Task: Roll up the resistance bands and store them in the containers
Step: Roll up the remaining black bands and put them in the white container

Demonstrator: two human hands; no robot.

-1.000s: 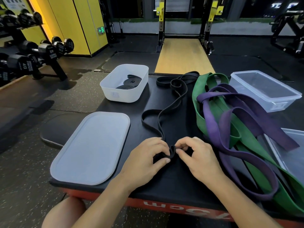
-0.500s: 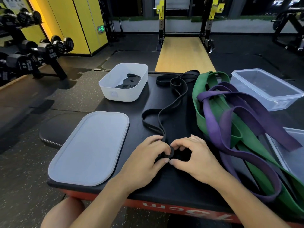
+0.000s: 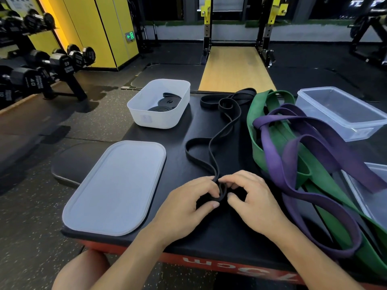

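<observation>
A thin black resistance band (image 3: 211, 143) snakes down the black tabletop to a small coil at its near end. My left hand (image 3: 188, 206) and my right hand (image 3: 253, 201) both pinch that coil between thumb and fingers. A white container (image 3: 138, 114) at the back left holds two rolled black bands (image 3: 165, 103). Wide green bands (image 3: 257, 143) and purple bands (image 3: 276, 155) lie tangled to the right. A clear container (image 3: 343, 124) stands at the back right.
A frosted lid (image 3: 115, 187) lies flat at the table's near left. A second clear lid or tray (image 3: 374, 191) sits under the bands at the right edge. Dumbbells on a rack (image 3: 41, 70) stand far left; a squat rack is behind.
The coil between my fingers has grown by a turn or so, and the loose band has been drawn slightly toward me. Both hands stay in place.
</observation>
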